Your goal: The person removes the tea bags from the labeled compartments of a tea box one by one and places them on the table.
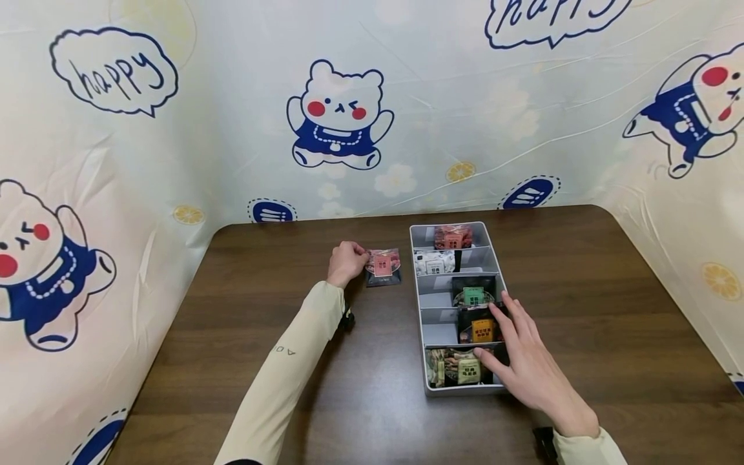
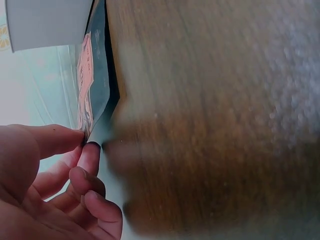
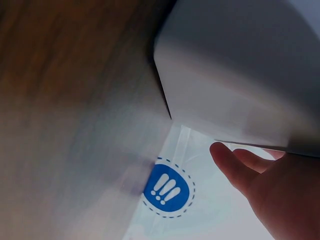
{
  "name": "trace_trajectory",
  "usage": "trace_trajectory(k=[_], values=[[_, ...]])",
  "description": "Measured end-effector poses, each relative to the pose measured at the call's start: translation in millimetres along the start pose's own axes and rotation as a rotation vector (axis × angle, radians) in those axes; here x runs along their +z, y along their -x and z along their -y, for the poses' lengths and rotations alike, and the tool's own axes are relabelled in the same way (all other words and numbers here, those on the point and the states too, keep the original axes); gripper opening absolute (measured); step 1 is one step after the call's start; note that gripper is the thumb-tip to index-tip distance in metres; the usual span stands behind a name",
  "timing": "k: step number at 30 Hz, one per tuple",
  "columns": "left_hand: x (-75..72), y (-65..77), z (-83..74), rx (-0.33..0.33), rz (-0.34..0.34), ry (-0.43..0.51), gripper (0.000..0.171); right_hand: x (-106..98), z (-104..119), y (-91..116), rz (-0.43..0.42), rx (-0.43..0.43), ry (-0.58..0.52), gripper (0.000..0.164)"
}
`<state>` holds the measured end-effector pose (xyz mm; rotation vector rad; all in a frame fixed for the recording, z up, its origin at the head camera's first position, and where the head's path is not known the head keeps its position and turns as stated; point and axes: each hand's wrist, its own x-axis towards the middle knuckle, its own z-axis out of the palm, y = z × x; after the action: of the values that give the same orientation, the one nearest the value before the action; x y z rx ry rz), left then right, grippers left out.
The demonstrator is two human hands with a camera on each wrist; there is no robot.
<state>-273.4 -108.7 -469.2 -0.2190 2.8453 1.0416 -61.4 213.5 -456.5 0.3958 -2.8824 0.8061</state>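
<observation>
My left hand (image 1: 345, 263) pinches the upper left corner of a flat sachet (image 1: 382, 272) with a pink label and dark lower edge. The left wrist view shows thumb and forefinger on the tip of that sachet (image 2: 99, 75), which stands tilted off the wood there. Right of it is a grey divided box (image 1: 465, 391). Over the box's near right side my right hand (image 1: 531, 358) lies with fingers extended, near the orange-label sachet (image 1: 481, 330) and the olive-label sachets (image 1: 468, 371). From the right wrist view, the right fingers are at the box's rim; their exact contact is hidden.
Farther compartments hold a green-label sachet (image 1: 473, 296), white sachets (image 1: 434, 263) and red sachets (image 1: 453, 237). Everything stands on a brown wooden table (image 1: 244, 310). A printed cloth (image 1: 244, 129) hangs behind and at both sides.
</observation>
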Motion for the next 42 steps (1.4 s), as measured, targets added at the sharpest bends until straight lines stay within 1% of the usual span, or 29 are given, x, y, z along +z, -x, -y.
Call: trace_trajectory(k=[11,20,30,34,42], values=[[0.0,0.7,0.8,-0.013,-0.005,0.001,0.020,0,1,1,-0.002,0.001,0.005,0.078],[-2.3,0.9,2.7,-0.007,-0.046,-0.011,0.018,-1,3,1,-0.006,-0.003,0.008,0.077],[-5.0,0.8,1.4,0.007,-0.050,-0.002,0.018,-1,2,1,-0.002,-0.001,0.009,0.077],[-6.6,0.5,-2.3,0.044,-0.049,0.007,0.020,0,1,1,-0.003,0.000,0.008,0.077],[-8.1,-0.1,-14.4,0.193,-0.025,0.046,0.021,0,1,1,0.002,0.003,0.001,0.078]])
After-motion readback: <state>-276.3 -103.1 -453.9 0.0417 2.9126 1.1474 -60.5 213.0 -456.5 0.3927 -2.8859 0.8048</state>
